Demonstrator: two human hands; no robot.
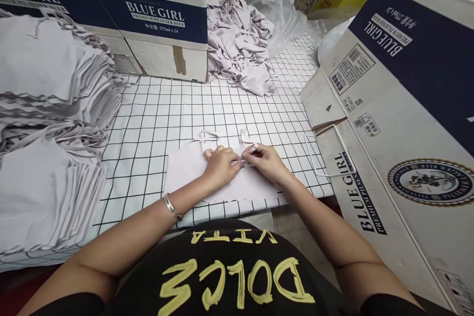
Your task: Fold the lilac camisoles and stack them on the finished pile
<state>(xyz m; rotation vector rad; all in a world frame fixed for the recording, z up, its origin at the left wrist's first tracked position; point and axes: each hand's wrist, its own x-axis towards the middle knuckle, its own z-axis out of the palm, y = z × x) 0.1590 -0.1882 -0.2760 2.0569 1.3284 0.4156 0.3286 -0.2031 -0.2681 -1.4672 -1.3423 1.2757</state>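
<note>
A flat pale pinkish-white piece of fabric (185,170) lies on the table in front of me, with thin straps or loops at its far edge. My left hand (223,165) rests over its middle, fingers closed in a pinch on the cloth. Close beside it, my right hand (268,162) pinches a bit of the same cloth between thumb and fingers. A thin pale strip spans the small gap between both hands; whether it is a strap or a fold I cannot tell. Something small and white shows at the right fingers.
Stacks of similar fabric pieces (40,173) stand at the left. A crumpled fabric heap (240,39) lies at the back, beside a carton (166,57). Another large carton (370,103) leans at the right with a white wire frame. The tablecloth (155,113) is checked.
</note>
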